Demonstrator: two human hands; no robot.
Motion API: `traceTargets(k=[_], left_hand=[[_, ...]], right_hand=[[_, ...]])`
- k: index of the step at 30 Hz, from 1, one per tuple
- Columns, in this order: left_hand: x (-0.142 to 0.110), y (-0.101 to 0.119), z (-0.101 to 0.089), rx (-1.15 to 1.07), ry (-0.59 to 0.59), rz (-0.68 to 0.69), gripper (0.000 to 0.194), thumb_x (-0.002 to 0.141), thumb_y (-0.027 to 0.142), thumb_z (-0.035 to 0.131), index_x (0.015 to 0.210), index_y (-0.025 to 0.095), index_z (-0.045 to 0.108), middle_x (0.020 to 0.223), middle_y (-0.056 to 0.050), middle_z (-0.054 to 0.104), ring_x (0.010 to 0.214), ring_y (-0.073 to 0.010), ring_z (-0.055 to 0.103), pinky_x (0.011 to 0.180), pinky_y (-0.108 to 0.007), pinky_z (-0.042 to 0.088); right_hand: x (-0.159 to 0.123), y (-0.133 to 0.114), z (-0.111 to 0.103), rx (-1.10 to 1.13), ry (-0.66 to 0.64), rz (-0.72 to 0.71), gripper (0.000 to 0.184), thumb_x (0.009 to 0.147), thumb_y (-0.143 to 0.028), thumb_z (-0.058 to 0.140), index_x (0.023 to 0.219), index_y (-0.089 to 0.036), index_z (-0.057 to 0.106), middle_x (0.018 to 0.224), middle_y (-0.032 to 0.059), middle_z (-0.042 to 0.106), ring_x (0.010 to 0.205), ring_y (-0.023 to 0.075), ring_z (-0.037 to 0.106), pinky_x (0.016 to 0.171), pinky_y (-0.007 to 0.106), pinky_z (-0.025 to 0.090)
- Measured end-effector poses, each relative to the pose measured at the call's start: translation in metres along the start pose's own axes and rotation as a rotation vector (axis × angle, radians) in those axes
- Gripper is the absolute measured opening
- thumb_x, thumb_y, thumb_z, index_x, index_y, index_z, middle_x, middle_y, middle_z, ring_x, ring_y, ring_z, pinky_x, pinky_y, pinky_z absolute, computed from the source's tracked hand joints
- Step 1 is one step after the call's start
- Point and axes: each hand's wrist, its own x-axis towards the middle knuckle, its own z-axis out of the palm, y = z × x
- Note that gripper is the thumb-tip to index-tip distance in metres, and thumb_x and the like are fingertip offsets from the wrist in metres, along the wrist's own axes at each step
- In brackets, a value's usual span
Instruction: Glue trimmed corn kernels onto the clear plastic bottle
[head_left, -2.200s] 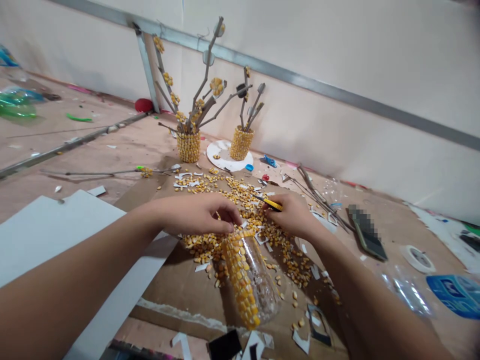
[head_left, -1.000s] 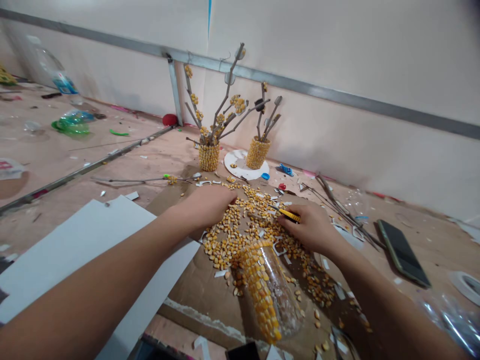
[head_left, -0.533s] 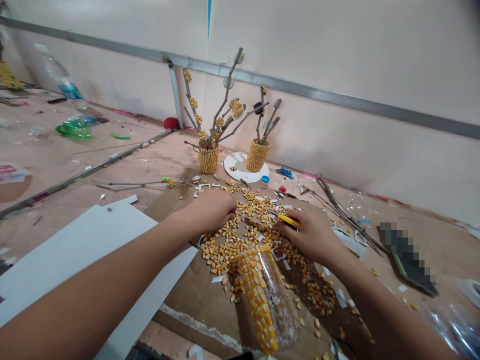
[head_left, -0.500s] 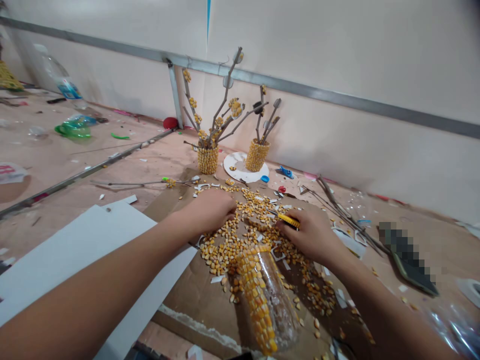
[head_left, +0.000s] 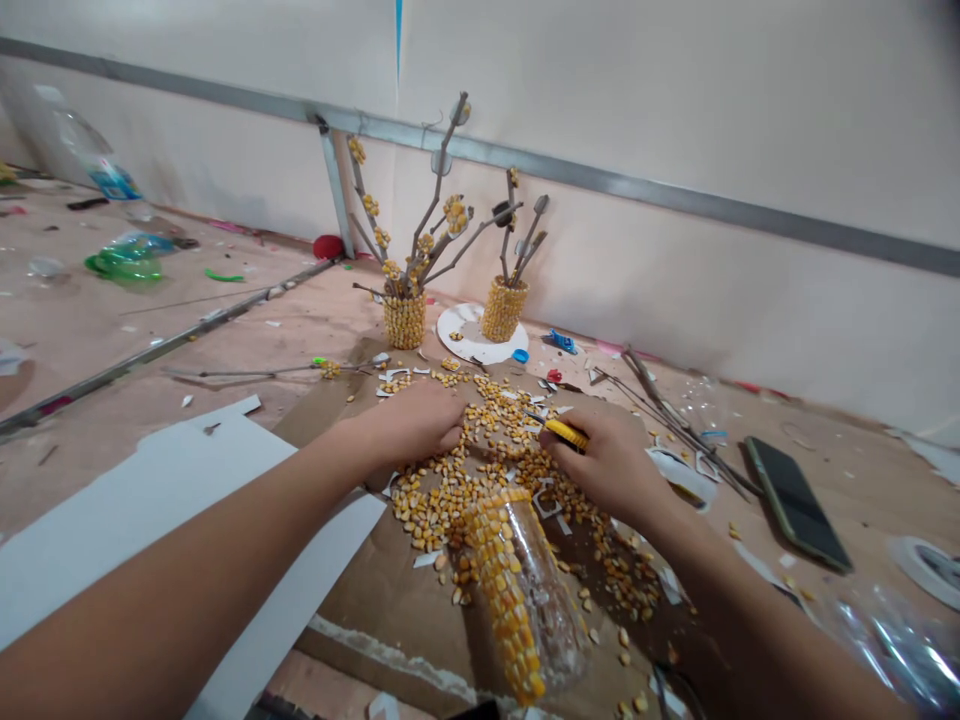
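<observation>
Loose corn kernels (head_left: 480,470) lie spread over a brown cardboard sheet (head_left: 390,590). My left hand (head_left: 409,425) rests palm down on the far left of the pile, fingers curled into the kernels. My right hand (head_left: 611,460) is closed around a yellow utility knife (head_left: 564,432), its tip pointing left over the kernels. A clear plastic bottle (head_left: 529,590) lies on its side in front of my hands, with a strip of kernels stuck along it.
Two kernel-covered pots with twig branches (head_left: 405,318) (head_left: 502,308) stand by the wall, the right one next to a white disc (head_left: 461,335). A phone (head_left: 795,503) and sticks (head_left: 660,410) lie at right, a white sheet (head_left: 112,520) at left, a tape roll (head_left: 930,565) far right.
My left hand has moved from beside the bottle's top forward into the far part of the kernel pile. The right hand has kept hold of the knife. My view has shifted.
</observation>
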Motion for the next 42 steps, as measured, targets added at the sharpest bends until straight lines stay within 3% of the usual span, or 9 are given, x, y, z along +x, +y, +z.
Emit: traceTargets(k=[7,11,15,19,26,29,32,36,42], left_hand=[[-0.008,0.040,-0.022,-0.929,0.128,-0.016,0.024,0.097,0.042,0.057,0.095,0.019,0.063,0.079,0.000,0.060,0.070,-0.0156,0.051,0.064,-0.028,0.039],[-0.010,0.060,-0.020,-1.247,0.216,-0.035,0.023,0.087,0.040,0.070,0.089,0.018,0.065,0.080,0.001,0.062,0.072,-0.0142,0.052,0.068,-0.027,0.040],[-0.009,0.064,-0.017,-1.486,0.184,-0.068,0.031,0.084,0.046,0.078,0.087,0.017,0.069,0.078,0.001,0.066,0.070,-0.0128,0.055,0.067,-0.026,0.040],[-0.010,0.061,-0.019,-1.566,0.145,-0.038,0.032,0.082,0.046,0.083,0.086,0.016,0.073,0.081,-0.003,0.074,0.074,-0.0138,0.063,0.072,-0.028,0.046],[-0.012,0.061,-0.021,-1.441,0.209,-0.013,0.021,0.083,0.037,0.080,0.085,0.016,0.075,0.083,-0.004,0.076,0.075,-0.0145,0.062,0.071,-0.028,0.045],[-0.014,0.063,-0.021,-1.434,0.271,-0.070,0.020,0.081,0.036,0.079,0.083,0.017,0.074,0.079,-0.002,0.072,0.072,-0.0140,0.059,0.069,-0.028,0.042],[-0.014,0.065,-0.021,-1.513,0.332,-0.134,0.018,0.077,0.034,0.079,0.077,0.017,0.071,0.071,0.002,0.064,0.067,-0.0116,0.052,0.067,-0.027,0.038],[-0.014,0.071,-0.020,-1.729,0.346,-0.176,0.021,0.076,0.035,0.078,0.073,0.018,0.066,0.065,0.005,0.055,0.061,-0.0093,0.043,0.062,-0.026,0.032],[-0.016,0.079,-0.019,-1.863,0.309,-0.210,0.019,0.070,0.028,0.080,0.074,0.017,0.065,0.067,0.004,0.058,0.063,-0.0090,0.046,0.064,-0.025,0.034]], right_hand=[[-0.015,-0.040,-0.003,0.328,0.248,-0.279,0.001,0.089,-0.021,0.070,0.088,-0.020,0.070,0.076,0.0002,0.071,0.065,0.0147,0.062,0.062,0.027,0.046],[-0.023,-0.053,-0.002,0.353,0.379,-0.418,0.016,0.085,-0.008,0.069,0.095,-0.020,0.073,0.087,0.0024,0.075,0.077,0.0155,0.069,0.070,0.028,0.054],[-0.026,-0.049,0.002,0.293,0.457,-0.499,0.024,0.087,-0.008,0.068,0.106,-0.021,0.075,0.097,0.0055,0.076,0.084,0.0172,0.072,0.074,0.030,0.058],[-0.027,-0.043,0.007,0.238,0.479,-0.568,0.031,0.089,-0.012,0.069,0.117,-0.023,0.075,0.106,0.0071,0.077,0.089,0.0193,0.074,0.076,0.033,0.061],[-0.027,-0.042,0.008,0.258,0.455,-0.585,0.027,0.093,-0.013,0.068,0.117,-0.021,0.074,0.101,0.0068,0.077,0.086,0.0184,0.074,0.074,0.031,0.060],[-0.026,-0.043,0.008,0.285,0.438,-0.539,0.022,0.092,-0.013,0.066,0.112,-0.021,0.073,0.099,0.0060,0.077,0.086,0.0183,0.073,0.073,0.031,0.058],[-0.025,-0.043,0.007,0.266,0.450,-0.394,0.005,0.094,-0.025,0.068,0.093,-0.020,0.068,0.078,0.0015,0.070,0.067,0.0157,0.063,0.060,0.029,0.048],[-0.023,-0.041,0.007,0.155,0.471,-0.317,0.041,0.101,-0.054,0.056,0.076,-0.021,0.056,0.064,-0.0015,0.054,0.056,0.0137,0.046,0.053,0.029,0.033],[-0.025,-0.037,0.010,0.092,0.467,-0.336,0.043,0.100,-0.057,0.056,0.076,-0.021,0.056,0.068,-0.0009,0.052,0.059,0.0141,0.046,0.057,0.029,0.031]])
